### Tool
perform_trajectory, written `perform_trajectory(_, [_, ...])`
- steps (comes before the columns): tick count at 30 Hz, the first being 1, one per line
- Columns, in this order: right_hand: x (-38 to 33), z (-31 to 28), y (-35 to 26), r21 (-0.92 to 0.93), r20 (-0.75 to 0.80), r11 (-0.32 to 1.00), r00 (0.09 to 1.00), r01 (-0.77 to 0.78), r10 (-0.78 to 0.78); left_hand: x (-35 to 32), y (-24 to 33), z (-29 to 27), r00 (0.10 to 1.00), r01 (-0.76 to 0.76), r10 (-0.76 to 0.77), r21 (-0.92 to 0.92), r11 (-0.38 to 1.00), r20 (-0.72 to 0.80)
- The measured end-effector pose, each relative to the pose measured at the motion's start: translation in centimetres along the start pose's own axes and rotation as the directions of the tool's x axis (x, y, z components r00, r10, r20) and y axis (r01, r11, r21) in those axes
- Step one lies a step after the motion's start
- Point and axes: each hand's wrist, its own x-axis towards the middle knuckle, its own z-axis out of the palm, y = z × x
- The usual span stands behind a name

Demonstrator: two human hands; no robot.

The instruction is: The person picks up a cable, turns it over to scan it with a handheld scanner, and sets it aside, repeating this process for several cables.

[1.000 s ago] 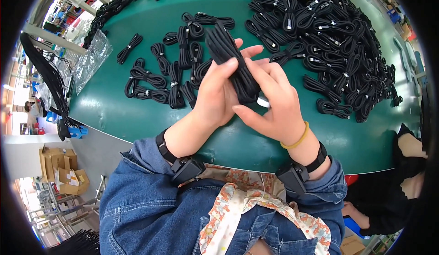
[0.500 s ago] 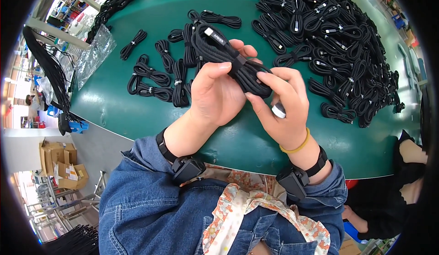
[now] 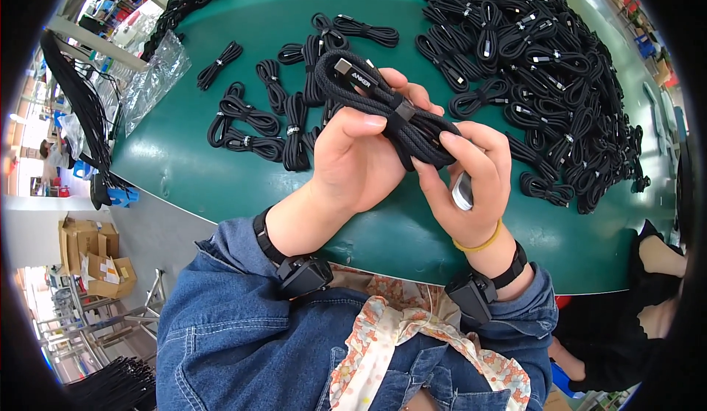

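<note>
A black braided cable (image 3: 421, 130) is held above the table, coiled into a long bundle with a dark strap round its middle. Its metal-tipped connector points up and left. My left hand (image 3: 355, 159) grips the strapped middle, thumb on the near side and fingers behind. At the lower right end of the bundle, my right hand (image 3: 477, 177) pinches the loops between thumb and fingers. Tucked in the right palm is a small white and silver rounded object (image 3: 462, 191), partly hidden by the fingers; its kind I cannot make out.
Several strapped black cables (image 3: 254, 120) lie on the green table (image 3: 221, 190) beyond my left hand. A large heap of similar cables (image 3: 545, 79) covers the right side. At the left edge are a clear plastic bag (image 3: 158, 79) and hanging black cables (image 3: 81, 102). Another person (image 3: 611, 330) sits at right.
Both hands and the cable have shifted slightly right in the view. The bundle has turned a little, showing the connector's flat side more fully. Both hands keep their hold.
</note>
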Motion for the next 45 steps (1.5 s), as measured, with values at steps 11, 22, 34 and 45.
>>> perform_trajectory(11, [0.3, -0.3, -0.3, -0.032, -0.049, 0.998, 0.997, 0.061, -0.063, -0.2, 0.0, -0.3, 0.997, 0.076, -0.078, -0.115, 0.99, -0.011])
perform_trajectory(22, [1.1, -1.0, -0.1, 0.463, 0.083, 0.583, 0.688, -0.668, 0.721, 0.0, 0.0, 0.8, 0.988, 0.096, -0.107, -0.097, 0.991, -0.109])
perform_trajectory(34, [1.5, -0.8, 0.0, 0.585, 0.186, 0.366, 0.559, -0.723, 0.808, 0.2, 0.0, 0.8, 0.988, 0.106, -0.119, -0.131, 0.986, -0.094])
perform_trajectory(45, [1.1, -0.5, 0.2, 0.55, 0.279, 0.336, 0.547, -0.765, 0.789, 0.6, 0.2, 0.0, 0.917, 0.264, -0.339, -0.317, 0.911, -0.21])
